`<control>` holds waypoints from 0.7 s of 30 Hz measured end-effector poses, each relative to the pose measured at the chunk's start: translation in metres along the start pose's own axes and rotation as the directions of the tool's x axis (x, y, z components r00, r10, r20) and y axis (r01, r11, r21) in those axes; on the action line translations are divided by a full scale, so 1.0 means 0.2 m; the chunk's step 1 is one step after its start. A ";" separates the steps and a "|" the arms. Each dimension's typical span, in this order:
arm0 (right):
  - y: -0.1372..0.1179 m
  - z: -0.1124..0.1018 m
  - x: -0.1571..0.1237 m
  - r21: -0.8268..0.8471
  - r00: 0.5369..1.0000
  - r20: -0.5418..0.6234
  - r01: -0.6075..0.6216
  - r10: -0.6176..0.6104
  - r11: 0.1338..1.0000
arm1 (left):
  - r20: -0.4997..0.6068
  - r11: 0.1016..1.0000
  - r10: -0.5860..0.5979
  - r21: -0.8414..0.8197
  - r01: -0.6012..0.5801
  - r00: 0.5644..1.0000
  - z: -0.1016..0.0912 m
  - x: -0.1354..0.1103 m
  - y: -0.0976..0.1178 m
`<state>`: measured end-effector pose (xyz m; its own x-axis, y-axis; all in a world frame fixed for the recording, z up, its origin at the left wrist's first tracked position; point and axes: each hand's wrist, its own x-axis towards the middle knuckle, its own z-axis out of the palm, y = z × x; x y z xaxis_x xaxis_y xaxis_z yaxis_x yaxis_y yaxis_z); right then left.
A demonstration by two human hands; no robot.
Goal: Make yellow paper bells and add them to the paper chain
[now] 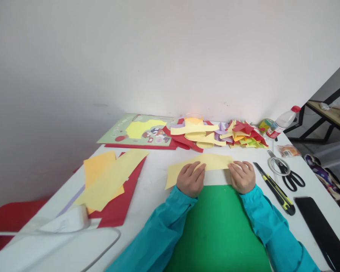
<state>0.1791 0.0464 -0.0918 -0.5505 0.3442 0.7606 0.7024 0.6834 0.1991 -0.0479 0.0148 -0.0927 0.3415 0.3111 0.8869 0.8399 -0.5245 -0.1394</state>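
Observation:
A strip of pale yellow paper (215, 161) stretches sideways between my two hands, just beyond a green mat (218, 226). My left hand (190, 179) has its fingers closed on the strip's near edge, and the strip's left end sticks out past it. At the right end, my right hand (242, 176) pinches the paper, fingers bent together. Both thumbs are mostly hidden from view. To the right of my right hand lies a yellow and black utility knife (275, 190). Scissors (290, 177) with black handles lie beyond it, under a roll of tape (279, 166).
Yellow and orange sheets (102, 181) overlap red paper (127, 204) at left, near a white plug-like block (76, 219) with a cable. Paper loops (197, 132) and a pile of colored pieces (243, 136) line the wall. A bottle (283, 122) and black phone (323, 230) are right.

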 end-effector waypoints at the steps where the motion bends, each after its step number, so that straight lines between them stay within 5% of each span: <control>1: 0.03 0.00 -0.01 -0.017 1.000 -0.009 -0.021 0.021 1.000 | -0.008 1.000 -0.008 0.011 0.008 1.000 0.00 0.00 -0.02; 8: 0.16 -0.01 -0.05 -0.079 0.983 -0.107 -0.159 0.150 0.984 | -0.035 0.997 -0.042 0.057 0.044 0.999 -0.02 0.00 -0.09; 16: -0.12 0.01 0.05 0.083 0.999 0.017 0.033 -0.034 0.996 | 0.003 1.000 0.006 -0.004 -0.006 1.000 0.00 0.01 0.02; 21: -0.18 0.05 0.04 0.131 0.994 0.028 0.098 -0.102 0.987 | 0.045 0.998 0.026 -0.065 -0.023 0.999 0.02 0.02 0.08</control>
<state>0.1458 0.0315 -0.0992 -0.6318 0.2906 0.7186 0.5801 0.7921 0.1897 -0.0320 0.0115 -0.0931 0.3818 0.3323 0.8624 0.8028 -0.5816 -0.1313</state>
